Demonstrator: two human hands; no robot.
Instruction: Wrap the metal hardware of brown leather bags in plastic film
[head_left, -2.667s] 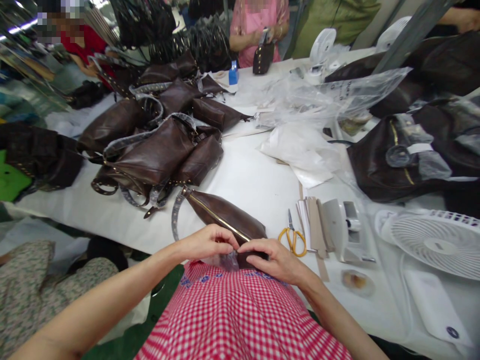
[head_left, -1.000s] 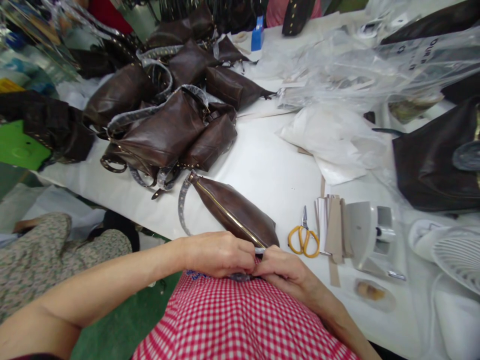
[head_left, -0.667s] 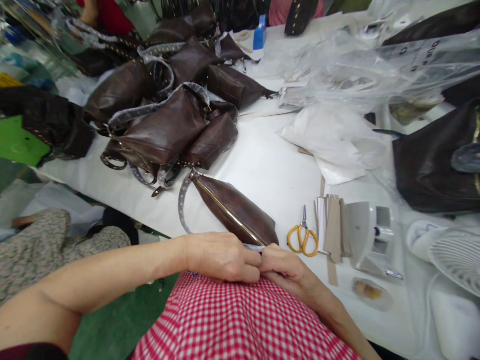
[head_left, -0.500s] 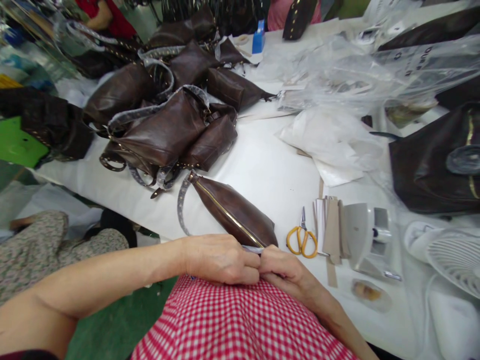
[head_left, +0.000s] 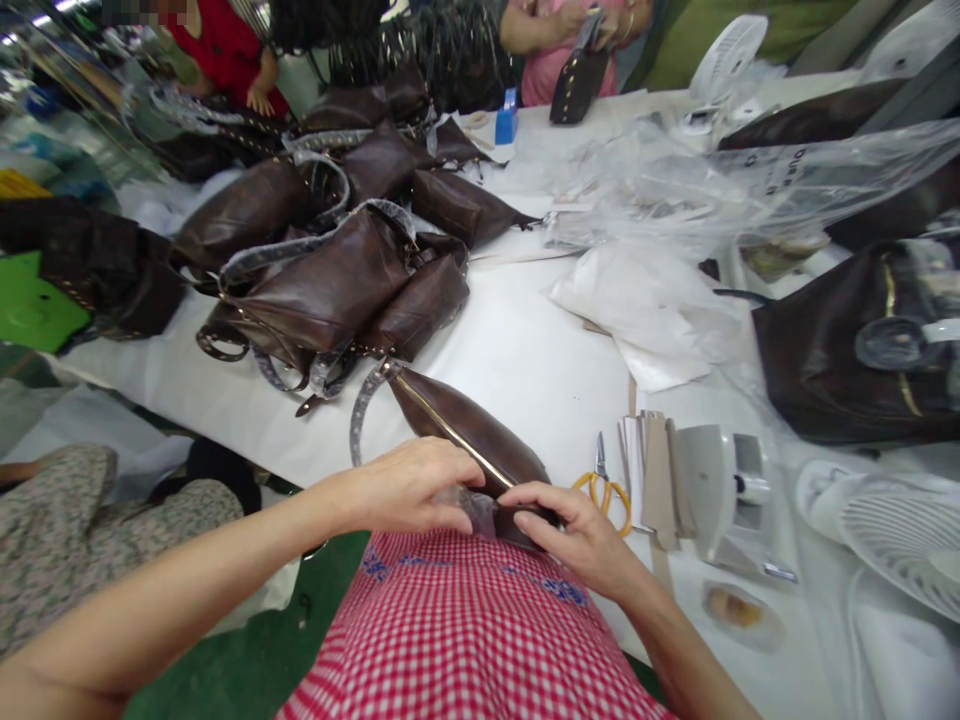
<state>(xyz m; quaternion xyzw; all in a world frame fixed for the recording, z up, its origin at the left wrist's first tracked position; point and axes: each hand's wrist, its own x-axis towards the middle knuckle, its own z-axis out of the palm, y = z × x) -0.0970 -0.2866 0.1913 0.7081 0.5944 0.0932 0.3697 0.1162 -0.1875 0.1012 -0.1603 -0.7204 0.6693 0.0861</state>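
Note:
A dark brown leather bag (head_left: 461, 430) with a gold zipper lies at the table's near edge, its plastic-wrapped strap curling off to the left. My left hand (head_left: 409, 487) is closed over the bag's near end, fingers pinching a bit of clear plastic wrap (head_left: 480, 510). Just to the right, my right hand (head_left: 577, 530) presses the same end with its fingers curled on the leather. Both hands sit just above my red checked shirt.
Yellow-handled scissors (head_left: 600, 485), card strips (head_left: 649, 470) and a grey tape dispenser (head_left: 724, 490) lie to the right. A heap of brown bags (head_left: 330, 270) fills the left. Clear plastic bags (head_left: 675, 190), a black bag (head_left: 840, 350) and a white fan (head_left: 900, 520) are on the right. Other people work at the far edge.
The view has tilted up, showing more of the far edge. My hands have drawn slightly apart at the bag's end, and the clear plastic wrap now shows between them.

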